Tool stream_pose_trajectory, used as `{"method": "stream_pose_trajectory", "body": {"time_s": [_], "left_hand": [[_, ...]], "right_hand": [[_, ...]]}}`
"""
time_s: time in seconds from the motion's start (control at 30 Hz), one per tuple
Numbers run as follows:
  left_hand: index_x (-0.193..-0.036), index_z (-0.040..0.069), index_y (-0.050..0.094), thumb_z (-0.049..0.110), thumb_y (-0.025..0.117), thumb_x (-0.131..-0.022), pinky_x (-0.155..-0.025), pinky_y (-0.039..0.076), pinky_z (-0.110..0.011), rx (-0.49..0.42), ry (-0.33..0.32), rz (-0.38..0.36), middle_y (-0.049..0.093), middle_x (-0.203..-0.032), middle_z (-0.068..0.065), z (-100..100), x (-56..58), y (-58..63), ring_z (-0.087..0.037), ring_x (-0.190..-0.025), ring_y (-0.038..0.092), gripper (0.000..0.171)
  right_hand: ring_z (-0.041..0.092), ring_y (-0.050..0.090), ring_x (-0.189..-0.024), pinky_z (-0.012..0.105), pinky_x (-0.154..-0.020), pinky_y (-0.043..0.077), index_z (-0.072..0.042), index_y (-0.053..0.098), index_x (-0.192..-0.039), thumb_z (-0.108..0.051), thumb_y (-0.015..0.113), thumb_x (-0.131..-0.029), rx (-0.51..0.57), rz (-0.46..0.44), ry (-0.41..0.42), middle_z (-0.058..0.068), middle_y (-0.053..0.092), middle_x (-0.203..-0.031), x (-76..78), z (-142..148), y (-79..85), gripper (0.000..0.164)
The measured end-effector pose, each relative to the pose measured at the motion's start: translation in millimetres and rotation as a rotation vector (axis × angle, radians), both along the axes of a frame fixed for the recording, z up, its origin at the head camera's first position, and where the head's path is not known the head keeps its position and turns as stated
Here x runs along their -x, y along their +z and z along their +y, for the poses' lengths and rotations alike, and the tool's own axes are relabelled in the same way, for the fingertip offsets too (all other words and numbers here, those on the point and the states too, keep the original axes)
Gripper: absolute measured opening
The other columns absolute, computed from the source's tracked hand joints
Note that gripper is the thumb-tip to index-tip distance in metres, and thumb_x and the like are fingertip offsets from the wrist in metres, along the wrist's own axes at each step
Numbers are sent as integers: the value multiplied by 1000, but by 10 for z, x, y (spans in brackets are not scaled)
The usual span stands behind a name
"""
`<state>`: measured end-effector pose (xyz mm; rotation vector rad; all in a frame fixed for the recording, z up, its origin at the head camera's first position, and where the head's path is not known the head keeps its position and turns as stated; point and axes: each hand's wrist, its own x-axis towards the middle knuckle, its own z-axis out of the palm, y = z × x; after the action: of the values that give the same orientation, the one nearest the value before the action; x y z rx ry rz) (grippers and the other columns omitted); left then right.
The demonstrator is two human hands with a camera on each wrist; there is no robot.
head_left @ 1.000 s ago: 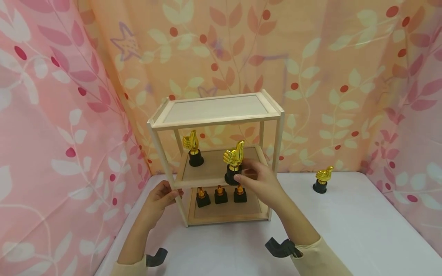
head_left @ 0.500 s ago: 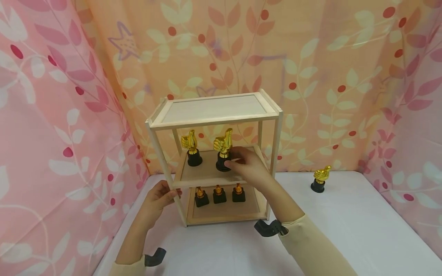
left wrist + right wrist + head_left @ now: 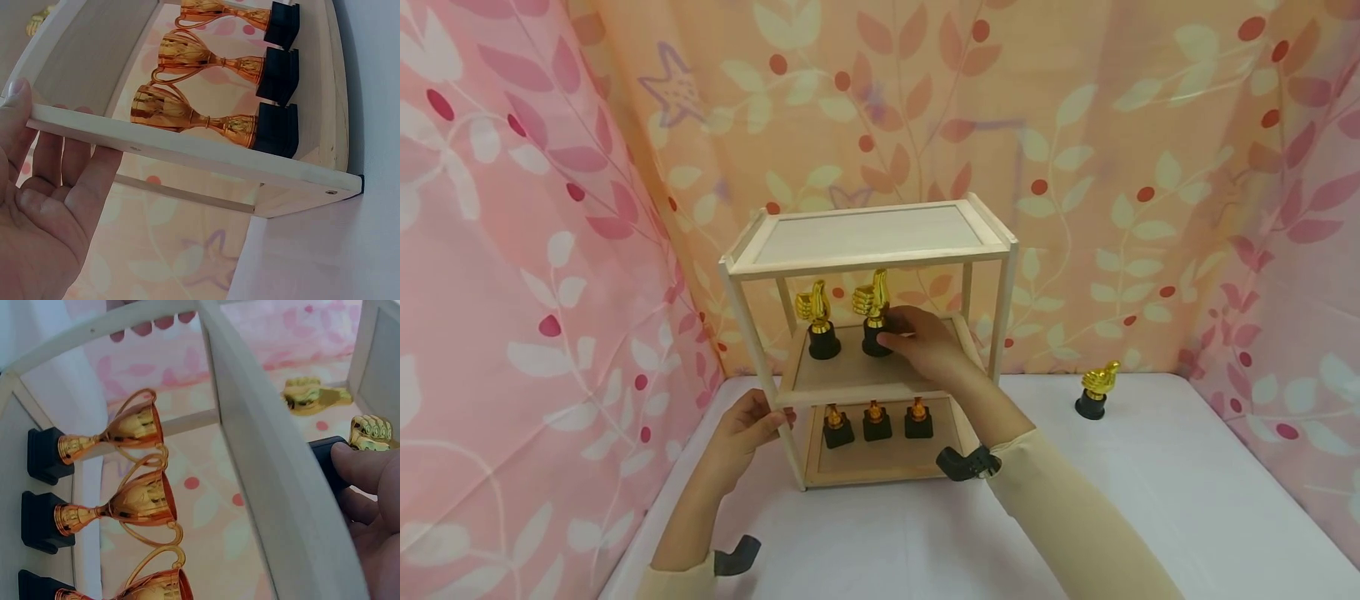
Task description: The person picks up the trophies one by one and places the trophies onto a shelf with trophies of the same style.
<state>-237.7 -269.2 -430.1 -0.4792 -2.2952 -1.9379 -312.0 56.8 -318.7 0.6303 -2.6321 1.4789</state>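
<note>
My right hand (image 3: pixel 922 340) pinches the black base of a gold thumbs-up trophy (image 3: pixel 872 302) over the middle shelf (image 3: pixel 820 379) of a small wooden rack. A matching thumbs-up trophy (image 3: pixel 817 312) stands to its left on that shelf. With thumb and fingers my left hand (image 3: pixel 747 427) grips the rack's front left post (image 3: pixel 757 342); the left wrist view shows the fingers (image 3: pixel 78 156) round this post. On the bottom shelf stand three trophy cups (image 3: pixel 187 119) with black square bases, their tops hidden by the middle shelf in the head view.
One more gold thumbs-up trophy (image 3: pixel 1099 390) stands on the white tabletop (image 3: pixel 1150 483), right of the rack. The rack's top panel (image 3: pixel 872 237) lies above the held trophy. Patterned curtains (image 3: pixel 1112 167) enclose the back and sides.
My right hand has carried the thumbs-up trophy left and deeper over the middle shelf, beside the other one. My left hand has stayed on the post.
</note>
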Motion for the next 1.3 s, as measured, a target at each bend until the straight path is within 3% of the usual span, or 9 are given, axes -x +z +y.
{"method": "stream_pose_trajectory", "body": {"time_s": [0.37, 0.77, 1.3], "left_hand": [[-120, -1, 52, 14, 63, -103, -92, 59, -30, 4, 3, -2, 65, -114, -22, 9, 0, 12, -17, -104, 73, 25], [-123, -4, 49, 15, 62, -103, -94, 58, -33, 7, 3, -22, 62, -117, -28, 10, -11, 4, -17, -105, 72, 30], [-123, -4, 49, 16, 62, -103, -95, 58, -33, 17, 7, -14, 63, -118, -26, 0, 2, 13, -18, -107, 71, 31]], "right_hand": [[27, 57, -130, 45, -107, 49, -11, 54, -145, -32, 69, -99, 12, -32, 19, 7, 60, -141, 162, -58, -64, 52], [27, 51, -139, 46, -115, 41, -13, 54, -145, -29, 69, -100, -6, -50, -18, 6, 56, -147, 206, -131, -80, 51], [28, 53, -135, 45, -111, 45, -12, 53, -146, -29, 68, -100, -28, -64, -16, 8, 58, -145, 232, -179, -76, 51]]}}
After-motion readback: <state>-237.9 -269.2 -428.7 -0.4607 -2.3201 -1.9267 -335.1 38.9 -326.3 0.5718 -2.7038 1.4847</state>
